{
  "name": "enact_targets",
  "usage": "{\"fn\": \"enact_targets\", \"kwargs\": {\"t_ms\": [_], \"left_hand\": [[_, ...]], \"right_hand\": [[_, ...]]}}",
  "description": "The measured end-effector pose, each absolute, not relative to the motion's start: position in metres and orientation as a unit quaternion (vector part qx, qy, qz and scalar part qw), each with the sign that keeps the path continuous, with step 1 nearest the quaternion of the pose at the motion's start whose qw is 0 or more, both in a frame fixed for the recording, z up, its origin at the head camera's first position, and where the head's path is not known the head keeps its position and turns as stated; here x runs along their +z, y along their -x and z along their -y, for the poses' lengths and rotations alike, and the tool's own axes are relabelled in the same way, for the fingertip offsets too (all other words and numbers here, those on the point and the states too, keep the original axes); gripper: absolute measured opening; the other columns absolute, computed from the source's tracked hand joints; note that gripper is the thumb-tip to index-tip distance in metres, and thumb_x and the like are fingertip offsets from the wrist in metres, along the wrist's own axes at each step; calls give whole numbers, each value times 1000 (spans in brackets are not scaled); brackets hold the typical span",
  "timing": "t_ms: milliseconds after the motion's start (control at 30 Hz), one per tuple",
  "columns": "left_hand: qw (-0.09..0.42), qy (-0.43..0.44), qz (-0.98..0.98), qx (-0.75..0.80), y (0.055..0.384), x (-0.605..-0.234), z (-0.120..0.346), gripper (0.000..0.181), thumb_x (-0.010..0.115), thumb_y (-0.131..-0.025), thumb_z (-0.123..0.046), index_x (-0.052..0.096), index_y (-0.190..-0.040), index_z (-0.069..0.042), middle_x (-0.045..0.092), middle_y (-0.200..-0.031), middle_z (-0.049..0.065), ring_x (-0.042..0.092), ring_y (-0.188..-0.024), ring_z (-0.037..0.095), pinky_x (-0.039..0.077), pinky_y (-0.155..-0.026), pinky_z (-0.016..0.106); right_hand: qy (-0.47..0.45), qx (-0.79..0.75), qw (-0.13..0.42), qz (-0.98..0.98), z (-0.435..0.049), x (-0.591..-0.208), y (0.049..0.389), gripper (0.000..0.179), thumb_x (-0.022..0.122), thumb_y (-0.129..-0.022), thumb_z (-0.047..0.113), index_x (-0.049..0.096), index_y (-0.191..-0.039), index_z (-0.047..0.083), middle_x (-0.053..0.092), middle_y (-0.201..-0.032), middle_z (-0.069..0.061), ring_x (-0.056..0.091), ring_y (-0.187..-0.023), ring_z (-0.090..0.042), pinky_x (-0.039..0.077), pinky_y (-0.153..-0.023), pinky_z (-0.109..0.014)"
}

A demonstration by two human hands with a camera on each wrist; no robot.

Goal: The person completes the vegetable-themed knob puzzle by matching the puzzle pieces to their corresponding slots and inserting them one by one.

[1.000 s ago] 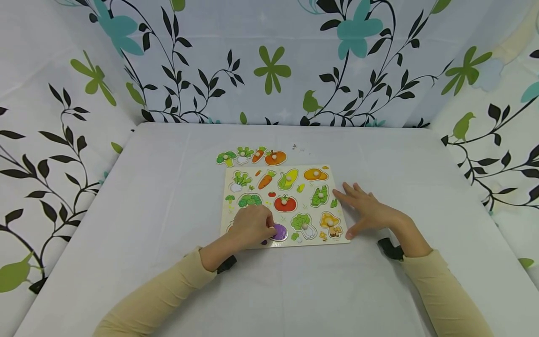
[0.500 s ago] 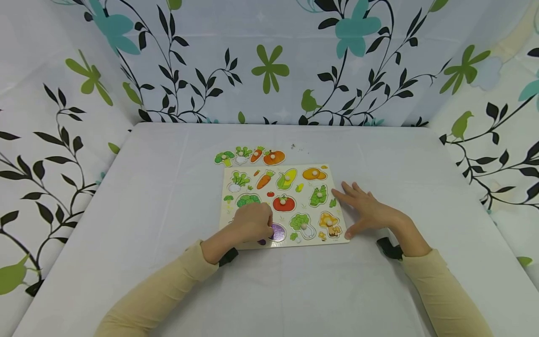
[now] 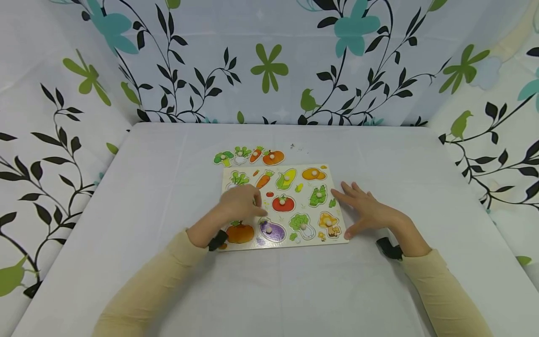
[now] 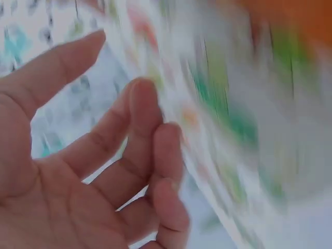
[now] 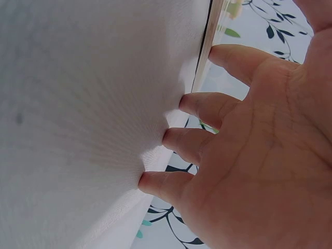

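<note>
A vegetable peg puzzle board (image 3: 302, 203) lies on the white table. My left hand (image 3: 242, 203) is over its left part, fingers loosely bent and thumb apart. The left wrist view shows nothing between the thumb and the fingers (image 4: 145, 109); the board behind them is blurred. Just below the thumb, the purple eggplant piece (image 3: 273, 231) sits in the board with its knob showing. Beside it is a pumpkin picture (image 3: 240, 233). My right hand (image 3: 370, 210) is spread at the board's right edge, one fingertip touching that edge (image 5: 207, 46) and other fingertips pressing into the tablecloth.
Behind the board lie loose knobbed pieces: a broccoli (image 3: 223, 158), a white turnip (image 3: 241, 156), a carrot (image 3: 256, 154) and a pumpkin (image 3: 273, 157). Tomato (image 3: 283, 203), corn (image 3: 287, 179) and mushroom (image 3: 330, 224) pieces sit in the board. A patterned curtain (image 3: 269, 70) hangs behind the table.
My left hand has left the eggplant piece and moved up and to the left, uncovering the eggplant and the pumpkin picture. My right hand has stayed at the board's edge.
</note>
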State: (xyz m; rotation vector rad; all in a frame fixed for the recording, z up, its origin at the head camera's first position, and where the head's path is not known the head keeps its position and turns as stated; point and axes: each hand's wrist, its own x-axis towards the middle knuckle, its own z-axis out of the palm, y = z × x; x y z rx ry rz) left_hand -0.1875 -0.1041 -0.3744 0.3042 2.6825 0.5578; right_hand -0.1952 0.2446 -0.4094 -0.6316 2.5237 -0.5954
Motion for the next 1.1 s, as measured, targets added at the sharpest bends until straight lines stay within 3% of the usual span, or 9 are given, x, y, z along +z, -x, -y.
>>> {"fn": "enact_targets", "kwargs": {"t_ms": [133,300,733,1100], "left_hand": [[111,-37,-960,253,231,-366,145,30,72,-88,-27,68,-109,-6,67,-98,12,59,-81,24,45,-65,31],[30,53,-939,338,275,-384,188,39,67,-91,-18,61,-126,-4,62,-102,17,54,-80,26,42,-66,32],[72,116,-916,378,303,-409,199,41,71,-88,-25,64,-123,-4,57,-129,20,54,-106,33,47,-88,41],[56,116,-934,333,306,-411,195,28,69,-91,-23,71,-110,-3,68,-112,17,56,-94,26,44,-76,32]], "right_hand": [[230,-223,233,-918,-245,-411,196,119,91,-59,43,27,-155,11,6,-162,-27,-5,-147,-52,-1,-109,-75],[232,-227,232,-917,-247,-415,194,118,90,-60,43,28,-155,11,7,-162,-27,-5,-147,-51,-1,-109,-75],[231,-213,226,-922,-246,-414,194,118,90,-60,43,27,-155,13,8,-162,-25,-4,-147,-51,1,-109,-74],[232,-221,226,-920,-247,-412,193,117,90,-61,41,28,-154,10,7,-161,-27,-4,-147,-52,0,-109,-75]]}}
